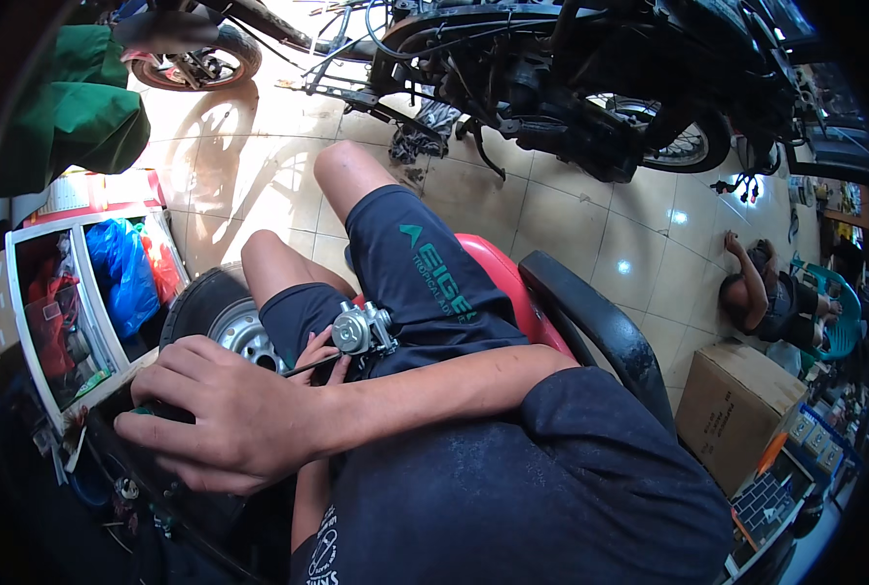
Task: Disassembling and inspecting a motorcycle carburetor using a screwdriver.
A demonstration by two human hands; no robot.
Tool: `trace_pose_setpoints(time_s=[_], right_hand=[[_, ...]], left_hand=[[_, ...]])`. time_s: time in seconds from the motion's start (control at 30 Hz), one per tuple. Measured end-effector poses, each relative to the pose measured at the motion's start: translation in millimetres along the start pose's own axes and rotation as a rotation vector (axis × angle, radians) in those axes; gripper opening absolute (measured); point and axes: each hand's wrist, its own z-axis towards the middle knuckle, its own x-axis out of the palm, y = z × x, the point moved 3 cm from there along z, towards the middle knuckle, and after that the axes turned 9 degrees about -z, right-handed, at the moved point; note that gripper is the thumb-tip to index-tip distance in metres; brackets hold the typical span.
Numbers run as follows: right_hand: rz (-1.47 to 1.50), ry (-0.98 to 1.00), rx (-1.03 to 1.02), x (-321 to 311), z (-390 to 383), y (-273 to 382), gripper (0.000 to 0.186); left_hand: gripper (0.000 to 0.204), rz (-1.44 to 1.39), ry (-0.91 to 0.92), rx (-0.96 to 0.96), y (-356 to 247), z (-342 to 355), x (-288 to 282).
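Note:
A silver carburetor (354, 332) rests at my lap, over the dark shorts. My left hand (319, 353) holds it from the left side, fingers against its body; part of that hand is hidden beneath my right forearm. Reaching across my body, my right hand (234, 417) is curled around what looks like a screwdriver (309, 369) with a green handle. Its thin dark shaft runs out from behind the knuckles toward the carburetor. Whether the tip touches the carburetor I cannot tell.
A white-framed case (91, 292) with blue and red bags stands left, beside a tire on a wheel (244, 327). A partly dismantled motorcycle (561, 88) is ahead. Right are a cardboard box (732, 409) and a seated person (771, 292). Someone in green trousers stands far left.

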Motion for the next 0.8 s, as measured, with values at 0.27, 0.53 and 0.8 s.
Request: trace_pose_setpoints(time_s=[0.27,0.53,0.8], right_hand=[[0.090,-0.002,0.063,16,1,9,0.057],[0.082,0.181,0.095,22,-7,18,0.056],[0.023,0.155,-0.038,35,-5,26,0.051]], left_hand=[[0.016,-0.001,0.034,-0.039,-10,2,-4],[0.012,-0.026,-0.006,-0.008,-9,-7,-10],[0.010,0.104,0.071,0.169,0,-26,-28]])
